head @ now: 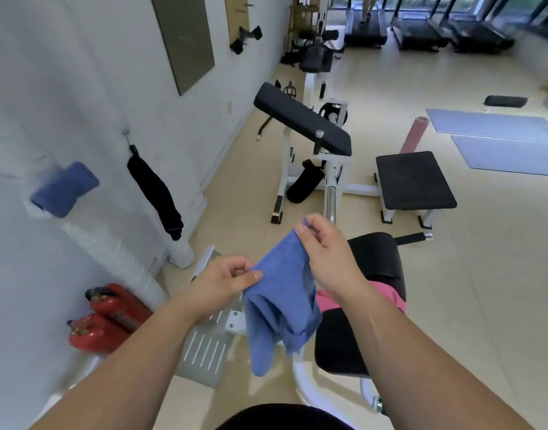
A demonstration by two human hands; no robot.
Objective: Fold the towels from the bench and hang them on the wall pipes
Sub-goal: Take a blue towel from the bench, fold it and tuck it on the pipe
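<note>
A blue towel (279, 305) hangs in the air in front of me, held at two upper corners. My left hand (226, 280) pinches its left corner between thumb and fingers. My right hand (325, 246) pinches the upper right corner, a little higher. A pink towel (387, 294) lies on the black padded bench (375, 265) just behind my right wrist. A folded blue towel (64, 189) sits over a white wall pipe (111, 252) at the left.
A black strap (156, 193) hangs from a wall hook. Two red fire extinguishers (105, 318) lie on the floor by the pipe. A white exercise machine (310, 141) and a black stool (414, 181) stand ahead. Mats lie at the far right.
</note>
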